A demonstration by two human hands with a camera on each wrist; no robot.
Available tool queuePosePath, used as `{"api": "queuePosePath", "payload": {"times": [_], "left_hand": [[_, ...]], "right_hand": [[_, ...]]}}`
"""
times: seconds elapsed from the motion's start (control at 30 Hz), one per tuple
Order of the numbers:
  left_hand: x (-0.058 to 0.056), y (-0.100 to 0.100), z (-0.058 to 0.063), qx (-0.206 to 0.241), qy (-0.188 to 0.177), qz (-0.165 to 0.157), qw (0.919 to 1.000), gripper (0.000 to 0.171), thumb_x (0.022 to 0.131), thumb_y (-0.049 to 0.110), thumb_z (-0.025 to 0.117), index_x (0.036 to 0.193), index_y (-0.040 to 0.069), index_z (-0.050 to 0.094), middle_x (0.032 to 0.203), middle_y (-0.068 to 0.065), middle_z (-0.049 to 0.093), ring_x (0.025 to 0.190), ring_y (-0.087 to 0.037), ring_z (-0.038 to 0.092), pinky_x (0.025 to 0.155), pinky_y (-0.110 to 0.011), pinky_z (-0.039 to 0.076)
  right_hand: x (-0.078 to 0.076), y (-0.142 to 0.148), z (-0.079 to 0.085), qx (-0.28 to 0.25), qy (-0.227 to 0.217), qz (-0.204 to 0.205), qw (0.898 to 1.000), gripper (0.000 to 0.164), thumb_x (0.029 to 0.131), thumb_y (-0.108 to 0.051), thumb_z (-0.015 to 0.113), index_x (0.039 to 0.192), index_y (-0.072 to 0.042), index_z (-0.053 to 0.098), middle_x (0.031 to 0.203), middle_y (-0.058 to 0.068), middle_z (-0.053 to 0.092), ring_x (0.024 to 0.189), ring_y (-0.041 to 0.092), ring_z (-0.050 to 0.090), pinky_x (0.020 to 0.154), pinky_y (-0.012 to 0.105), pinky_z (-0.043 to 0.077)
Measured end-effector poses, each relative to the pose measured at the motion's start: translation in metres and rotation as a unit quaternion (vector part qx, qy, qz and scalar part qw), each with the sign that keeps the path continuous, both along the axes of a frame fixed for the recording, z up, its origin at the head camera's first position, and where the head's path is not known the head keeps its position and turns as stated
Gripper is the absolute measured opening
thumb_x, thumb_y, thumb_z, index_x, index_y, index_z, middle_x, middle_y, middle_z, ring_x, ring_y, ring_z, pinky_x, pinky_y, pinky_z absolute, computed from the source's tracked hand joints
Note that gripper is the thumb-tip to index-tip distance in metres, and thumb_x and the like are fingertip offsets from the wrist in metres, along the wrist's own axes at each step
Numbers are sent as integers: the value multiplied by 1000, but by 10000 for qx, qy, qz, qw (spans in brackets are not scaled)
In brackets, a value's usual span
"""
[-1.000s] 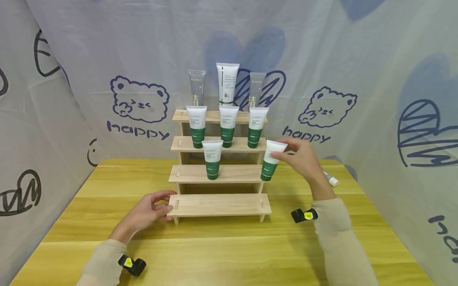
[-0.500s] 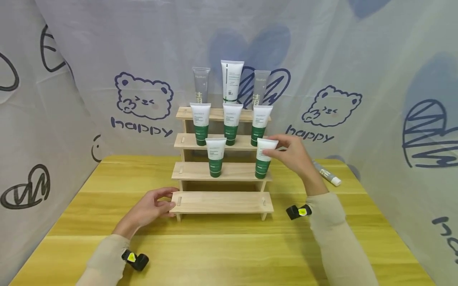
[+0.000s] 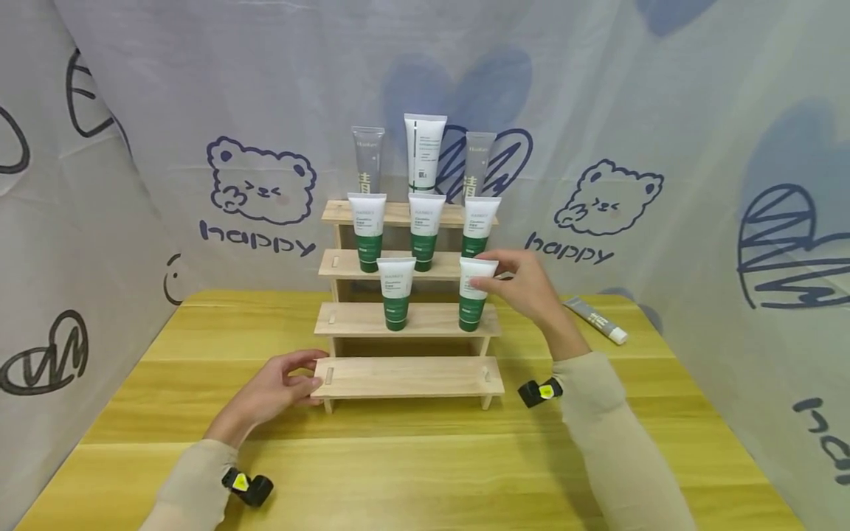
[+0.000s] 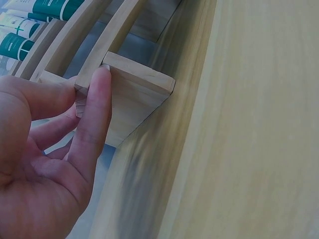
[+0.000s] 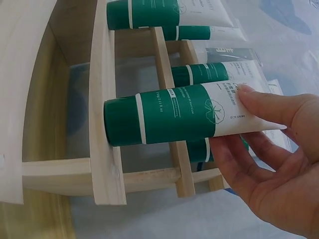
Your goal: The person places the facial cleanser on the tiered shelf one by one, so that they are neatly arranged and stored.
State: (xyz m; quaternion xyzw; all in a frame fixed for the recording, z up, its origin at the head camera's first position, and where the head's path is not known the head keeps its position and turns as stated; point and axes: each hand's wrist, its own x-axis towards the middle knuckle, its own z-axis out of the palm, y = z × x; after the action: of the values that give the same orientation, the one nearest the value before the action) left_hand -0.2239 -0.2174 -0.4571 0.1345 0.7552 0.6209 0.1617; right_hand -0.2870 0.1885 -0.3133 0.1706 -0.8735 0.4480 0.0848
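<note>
My right hand (image 3: 527,284) pinches the upper white part of a white-and-green squeeze tube (image 3: 471,306), thumb in front and fingers behind. Its green cap (image 5: 122,121) meets the second-lowest shelf near the right end, and the tube stands roughly upright. At the lower left, my left hand (image 3: 277,387) grips the end of the lowest shelf of a stepped wooden display stand (image 3: 408,377); the left wrist view has thumb and fingers about the board's corner (image 4: 81,89). Another white-and-green tube (image 3: 396,295) stands left of the held one on the same shelf.
Three similar tubes (image 3: 423,234) stand one shelf higher. On the top shelf, a large white tube (image 3: 425,155) stands between two grey tubes (image 3: 368,158). Another grey tube (image 3: 598,320) lies on the wooden table (image 3: 412,479) at right. A printed cloth (image 3: 372,44) hangs behind.
My right hand has moved left with the tube along the second-lowest shelf, and the tube has gone from tilted to nearly upright. The left hand keeps its hold on the stand.
</note>
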Motion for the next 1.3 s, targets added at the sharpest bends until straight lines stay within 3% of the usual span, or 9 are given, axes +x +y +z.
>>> {"api": "queuePosePath", "payload": {"times": [0.53,0.83,1.3], "left_hand": [[0,0,-5,-181,-24,60,9998,59,102,1,60,154,-7,35,140,-31,44,105,-18,70,87,-31,67],[-2,0,-1,-16,-45,-3,10000,59,102,-1,57,154,-11,31,141,-35,43,108,-23,70,88,-32,67],[0,1,1,-117,-19,33,9999,59,102,0,58,155,-9,32,141,-33,43,107,-19,70,88,-31,67]], "right_hand": [[-4,-18,-2,-64,201,208,9996,36,89,-11,81,124,-3,73,106,18,74,92,28,66,70,28,59],[-5,-21,-1,-51,113,230,9997,36,92,-11,78,126,-3,72,111,19,73,95,29,66,72,29,59],[-5,-23,-1,-122,-30,216,9997,36,93,-12,77,127,-5,71,113,18,72,98,32,65,71,28,59]]}}
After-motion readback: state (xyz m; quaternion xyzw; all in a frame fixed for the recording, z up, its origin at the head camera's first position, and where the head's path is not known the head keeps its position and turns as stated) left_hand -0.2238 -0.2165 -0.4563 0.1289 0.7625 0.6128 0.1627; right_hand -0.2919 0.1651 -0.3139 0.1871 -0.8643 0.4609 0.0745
